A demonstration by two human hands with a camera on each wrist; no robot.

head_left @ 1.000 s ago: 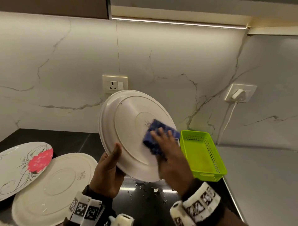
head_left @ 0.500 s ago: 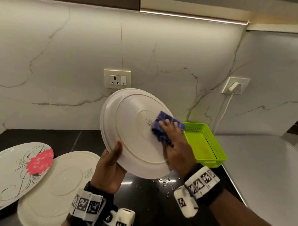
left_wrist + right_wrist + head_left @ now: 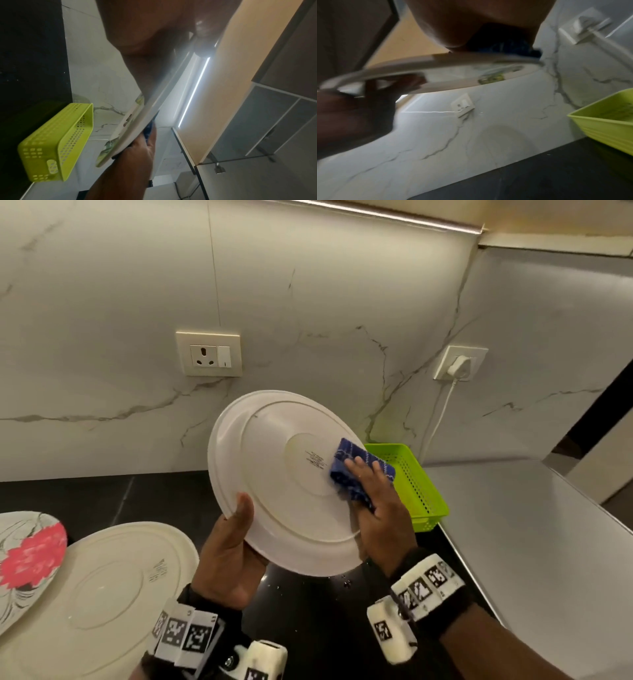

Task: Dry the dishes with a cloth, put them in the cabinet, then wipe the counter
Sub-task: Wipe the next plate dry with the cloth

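We find the white plate (image 3: pixel 284 481) tilted at frame centre in the head view, underside facing us, its lower-left rim gripped by the left hand (image 3: pixel 229 556) with the thumb across the back and fingers behind. Against a second ago, the blue cloth (image 3: pixel 359 470) has shifted from the lower right of the plate's back up toward its right edge, beside the centre stamp. The right hand (image 3: pixel 380 508) presses the cloth flat to the plate with nearly straight fingers, above the black counter (image 3: pixel 102 494).
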